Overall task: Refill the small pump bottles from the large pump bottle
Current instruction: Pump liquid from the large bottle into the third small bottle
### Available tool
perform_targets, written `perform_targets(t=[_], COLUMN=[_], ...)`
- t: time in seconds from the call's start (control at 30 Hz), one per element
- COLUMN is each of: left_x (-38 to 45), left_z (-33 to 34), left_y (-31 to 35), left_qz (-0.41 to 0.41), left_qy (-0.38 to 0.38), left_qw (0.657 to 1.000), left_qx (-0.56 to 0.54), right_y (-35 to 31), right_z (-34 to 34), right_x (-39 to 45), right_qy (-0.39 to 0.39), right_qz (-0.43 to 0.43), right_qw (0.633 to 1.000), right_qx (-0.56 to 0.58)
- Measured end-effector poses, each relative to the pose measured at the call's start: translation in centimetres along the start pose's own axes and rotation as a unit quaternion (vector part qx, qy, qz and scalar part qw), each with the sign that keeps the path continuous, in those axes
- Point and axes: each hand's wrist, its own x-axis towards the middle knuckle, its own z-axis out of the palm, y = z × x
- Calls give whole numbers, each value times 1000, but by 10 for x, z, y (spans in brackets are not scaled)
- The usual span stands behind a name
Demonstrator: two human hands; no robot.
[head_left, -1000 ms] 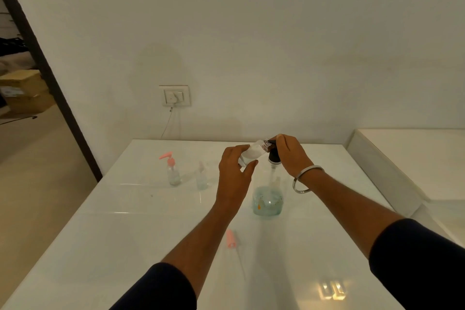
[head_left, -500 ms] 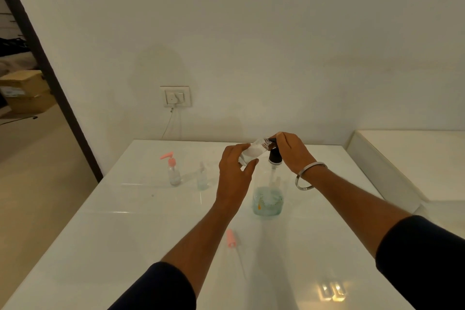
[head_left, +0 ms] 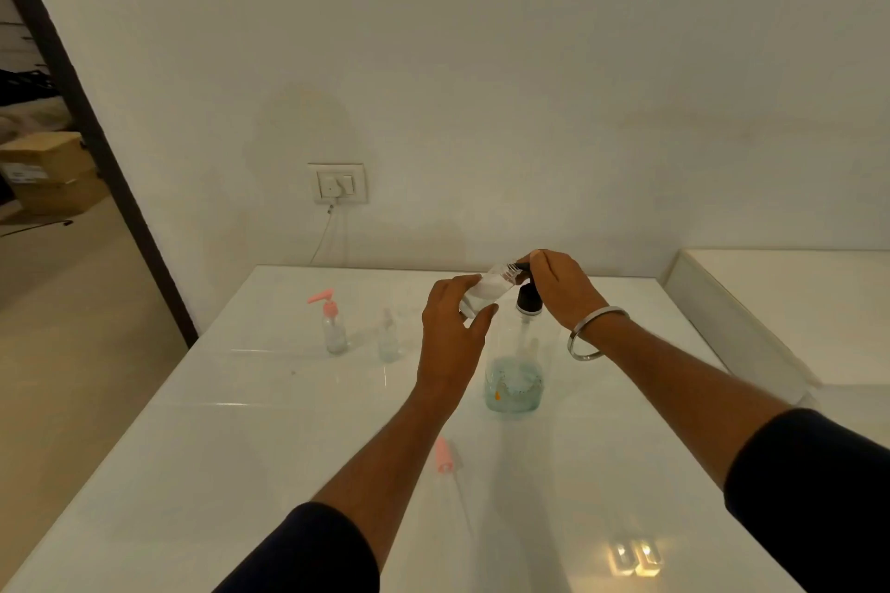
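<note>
A large clear pump bottle (head_left: 514,380) with blue-green liquid low in it and a black pump stands mid-table. My left hand (head_left: 450,342) grips a small clear bottle (head_left: 486,291), tilted with its open neck against the black spout. My right hand (head_left: 561,287) rests on top of the black pump head, fingers curved over it. A small bottle with a pink pump (head_left: 332,325) and a small uncapped bottle (head_left: 388,342) stand to the left. A loose pink pump with its tube (head_left: 444,455) lies near my left forearm.
The white glossy table (head_left: 241,448) runs to the wall, with a wall socket (head_left: 338,183) and cord above its far edge. A second white surface (head_left: 780,299) adjoins on the right. An open doorway with cardboard boxes (head_left: 48,171) lies to the left.
Both hands have stayed at the large bottle's pump; my right hand has risen very slightly with the pump head. Nothing else on the table has moved.
</note>
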Motion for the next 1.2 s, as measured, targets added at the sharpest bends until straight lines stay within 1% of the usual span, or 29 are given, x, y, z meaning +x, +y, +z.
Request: perform_targets(t=[0.27,0.5,0.6,0.83,1.03,1.13,1.2], left_x=[3,3,2,3,5,5,5], left_z=[1,0,-2,0,-1,-3,-4], left_y=[-5,-4,-1,-2,-6,-3,1], left_qz=[2,9,2,4,11,15,15], left_qy=[2,-1,-5,3,3,2,-1], left_qw=[1000,1000,1000,1000,1000,1000,1000], left_qx=[11,11,9,10,22,26,18], right_y=[9,4,-3,4,4,0,-5], right_z=[8,4,0,3,7,2,-2], right_x=[-4,-6,-5,-5,-6,-9,-10], right_qy=[-6,-11,5,-3,-19,-31,-22], right_qz=[30,18,10,29,29,4,-1], right_qw=[999,1000,1000,999,999,998,999], right_qx=[26,-17,7,16,-8,-52,-47])
